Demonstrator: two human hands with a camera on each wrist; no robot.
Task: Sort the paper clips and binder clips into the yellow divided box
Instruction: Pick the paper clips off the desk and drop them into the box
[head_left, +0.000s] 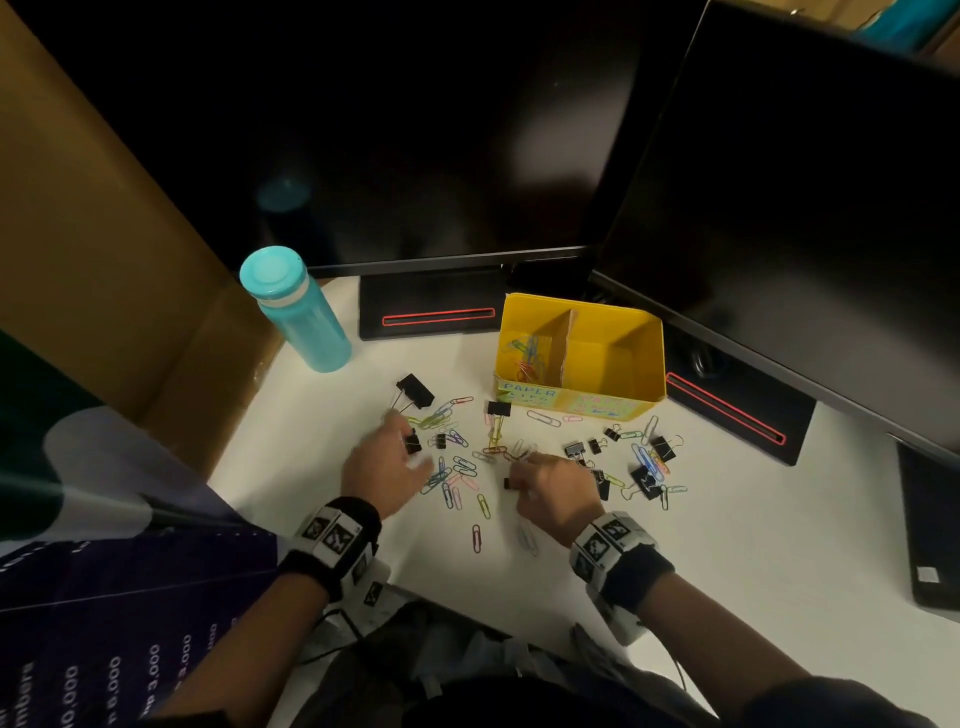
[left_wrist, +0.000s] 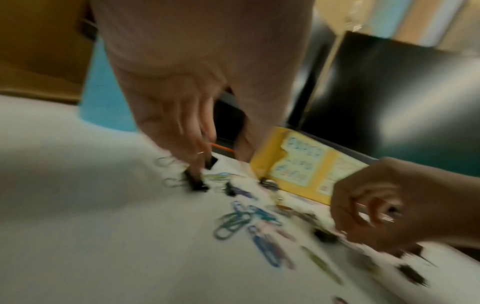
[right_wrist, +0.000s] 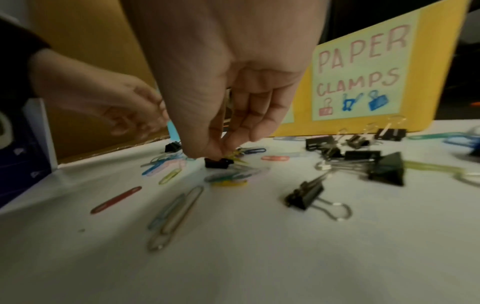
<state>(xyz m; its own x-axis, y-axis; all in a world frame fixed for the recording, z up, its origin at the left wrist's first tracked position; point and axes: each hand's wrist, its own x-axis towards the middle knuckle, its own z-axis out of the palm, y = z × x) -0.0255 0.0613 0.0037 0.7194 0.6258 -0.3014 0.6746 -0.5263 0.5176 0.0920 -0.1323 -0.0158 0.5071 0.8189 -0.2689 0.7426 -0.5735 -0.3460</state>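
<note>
While colourful paper clips (head_left: 457, 467) and black binder clips (head_left: 592, 452) lay scattered across the white table (head_left: 727, 545), both hands worked low over the pile. At about nine o'clock from the heap stood a teal water bottle (head_left: 298, 312), upright, well apart from the clips. A large binder clip (head_left: 415, 391) lay at the pile's eleven o'clock edge. The left hand (head_left: 387, 465) reached down at the pile's left side, its fingers pointing at the table, fingertips (left_wrist: 197, 162) meeting a small binder clip (left_wrist: 196, 182); the blur left it unclear whether that grip had closed on the clip or merely touched it. Just right of it, the right hand (head_left: 553, 491) had its grip pinched on a small black binder clip (right_wrist: 218, 163), thumb and fingers curled round it, the clip at or just above the table surface among paper clips. More binder clips lay near the right hand at its two o'clock. The yellow divided box (head_left: 644, 358) stood at twelve o'clock from the pile, before two dark monitors (head_left: 779, 208). Its left compartment held several paper clips; the right one, labelled "PAPER CLAMPS", showed only bare yellow floor.
</note>
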